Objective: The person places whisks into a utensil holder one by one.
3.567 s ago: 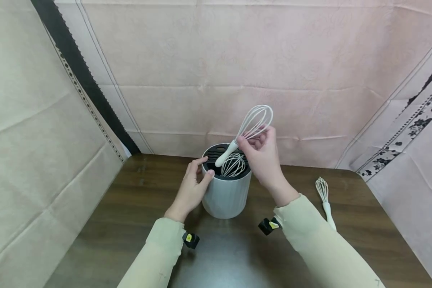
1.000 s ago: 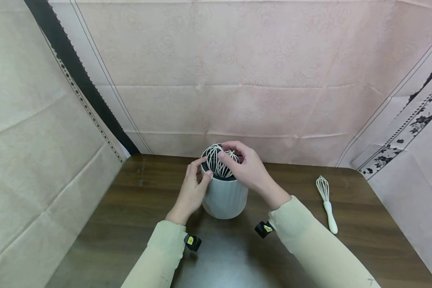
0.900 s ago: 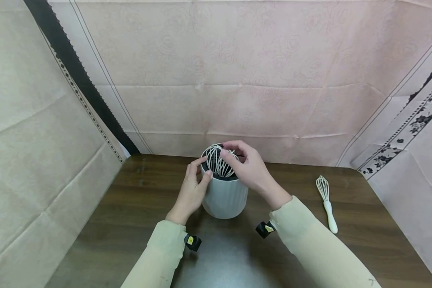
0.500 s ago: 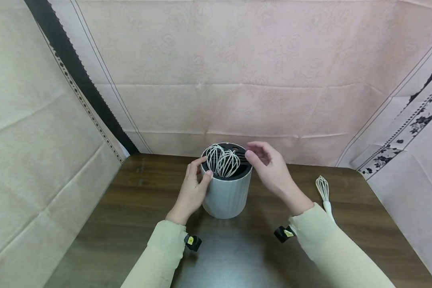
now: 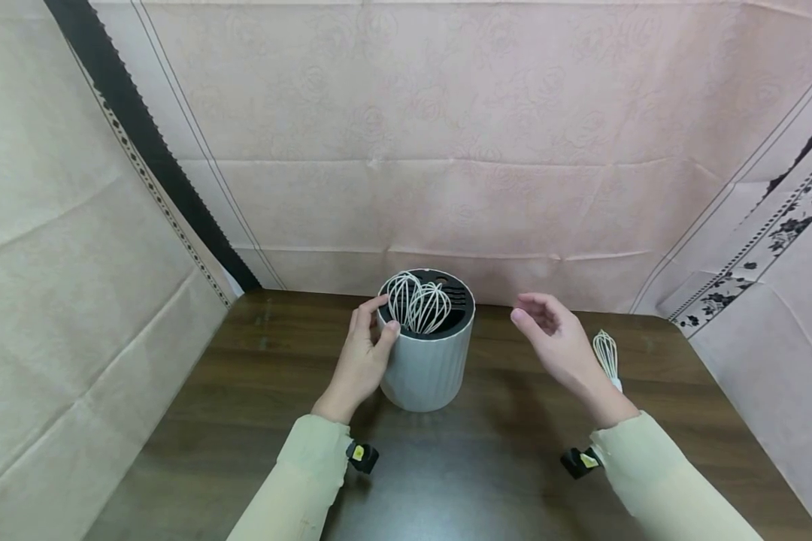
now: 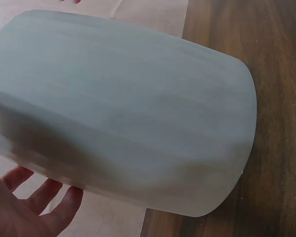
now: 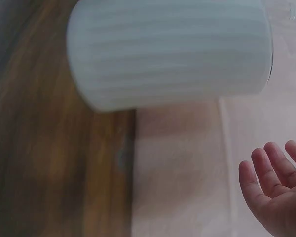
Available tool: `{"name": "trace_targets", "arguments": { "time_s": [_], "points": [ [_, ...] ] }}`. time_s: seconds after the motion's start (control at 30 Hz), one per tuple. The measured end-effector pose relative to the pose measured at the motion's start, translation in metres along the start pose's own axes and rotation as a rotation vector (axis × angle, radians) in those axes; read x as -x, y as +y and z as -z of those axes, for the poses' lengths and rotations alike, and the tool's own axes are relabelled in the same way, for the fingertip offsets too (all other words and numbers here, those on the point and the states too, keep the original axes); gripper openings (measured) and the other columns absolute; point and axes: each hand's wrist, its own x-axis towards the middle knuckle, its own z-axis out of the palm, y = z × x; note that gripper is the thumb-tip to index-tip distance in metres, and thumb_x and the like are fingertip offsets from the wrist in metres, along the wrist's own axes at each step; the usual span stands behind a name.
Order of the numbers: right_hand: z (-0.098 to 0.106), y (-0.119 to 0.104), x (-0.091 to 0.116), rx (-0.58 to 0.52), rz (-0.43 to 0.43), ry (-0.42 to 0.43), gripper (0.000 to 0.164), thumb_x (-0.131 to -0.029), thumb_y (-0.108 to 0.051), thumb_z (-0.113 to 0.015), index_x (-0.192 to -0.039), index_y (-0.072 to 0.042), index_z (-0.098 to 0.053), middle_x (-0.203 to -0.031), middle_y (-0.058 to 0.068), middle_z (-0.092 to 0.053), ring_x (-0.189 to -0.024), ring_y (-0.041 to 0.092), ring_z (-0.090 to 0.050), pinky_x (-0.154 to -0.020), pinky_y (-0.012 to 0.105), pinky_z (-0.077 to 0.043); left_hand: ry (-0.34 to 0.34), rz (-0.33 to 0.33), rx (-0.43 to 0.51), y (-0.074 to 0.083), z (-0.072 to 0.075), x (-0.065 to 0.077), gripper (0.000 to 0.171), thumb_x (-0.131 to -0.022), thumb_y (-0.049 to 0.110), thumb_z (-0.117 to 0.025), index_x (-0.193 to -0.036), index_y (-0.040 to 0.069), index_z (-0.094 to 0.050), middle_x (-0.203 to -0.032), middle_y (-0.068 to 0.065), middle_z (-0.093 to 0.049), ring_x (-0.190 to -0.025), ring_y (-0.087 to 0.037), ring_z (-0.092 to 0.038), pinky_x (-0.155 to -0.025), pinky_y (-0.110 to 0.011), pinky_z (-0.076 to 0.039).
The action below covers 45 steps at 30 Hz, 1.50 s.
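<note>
Quick count from the far end

My left hand (image 5: 360, 349) grips the one holder (image 5: 422, 376); my right hand (image 5: 560, 342) is empty, loosely curved. Two whisks (image 5: 428, 306) stand in the holder, one loose whisk (image 5: 605, 352) lies on the table (image 5: 243, 421). I'd guess they're light, springy-wired; handle's the best grip, mostly hidden.

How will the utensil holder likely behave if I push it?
The utensil holder probably resists tipping, standing upright and broad for its height. It may slide, since the tabletop looks smooth. Knocked over, its rounded side could roll, though the left hand steadies it.
</note>
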Motion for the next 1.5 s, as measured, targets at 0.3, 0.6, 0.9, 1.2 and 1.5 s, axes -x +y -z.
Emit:
{"name": "trace_targets", "arguments": {
  "time_s": [0.3, 0.6, 0.9, 1.2, 1.5],
  "points": [
    [0.034, 0.052, 0.019, 0.165, -0.181, 0.036, 0.053, -0.094, -0.045, -0.059, -0.134, -0.011, -0.051, -0.121, 0.008, -0.061, -0.111, 0.022, -0.056, -0.085, 0.020, -0.043, 0.005, -0.020, -0.001, -0.002, -0.002, 0.000, 0.050, -0.098, 0.055, -0.042, -0.143, 0.038, -0.030, -0.142, -0.012, -0.033, -0.121, -0.026, -0.044, -0.095, -0.049, -0.046],
    [0.068, 0.107, 0.032, 0.259, -0.355, 0.098, 0.070, -0.092, -0.054, -0.056, -0.138, -0.003, -0.043, -0.126, 0.017, -0.054, -0.116, 0.031, -0.050, -0.081, 0.025, -0.044, 0.002, -0.007, -0.010, -0.001, -0.001, 0.000, 0.050, -0.098, 0.057, -0.040, -0.143, 0.039, -0.029, -0.143, -0.009, -0.032, -0.123, -0.026, -0.043, -0.097, -0.051, -0.044],
    [0.078, 0.133, 0.038, 0.231, -0.554, 0.237, 0.083, -0.091, -0.053, -0.056, -0.146, 0.004, -0.029, -0.139, 0.030, -0.038, -0.126, 0.042, -0.038, -0.097, 0.055, -0.036, -0.001, -0.020, -0.005, -0.001, 0.000, 0.000, 0.050, -0.098, 0.055, -0.041, -0.144, 0.037, -0.029, -0.142, -0.006, -0.031, -0.125, -0.027, -0.041, -0.098, -0.055, -0.041],
    [0.080, 0.146, 0.041, 0.171, -0.687, 0.213, 0.079, -0.094, -0.031, -0.053, -0.148, 0.011, -0.013, -0.142, 0.037, -0.026, -0.129, 0.045, -0.031, -0.103, 0.054, -0.033, -0.011, -0.005, -0.017, 0.000, 0.001, 0.001, 0.051, -0.098, 0.055, -0.042, -0.144, 0.037, -0.028, -0.142, -0.004, -0.030, -0.125, -0.026, -0.040, -0.098, -0.054, -0.042],
    [0.076, 0.159, 0.041, 0.123, -0.748, 0.211, 0.073, -0.092, -0.016, -0.050, -0.146, 0.014, -0.011, -0.139, 0.037, -0.028, -0.126, 0.044, -0.034, -0.104, 0.052, -0.033, -0.009, 0.005, -0.022, 0.002, 0.000, 0.002, 0.050, -0.098, 0.055, -0.041, -0.144, 0.039, -0.028, -0.143, -0.002, -0.030, -0.127, -0.025, -0.040, -0.098, -0.051, -0.042]
  ]
}}
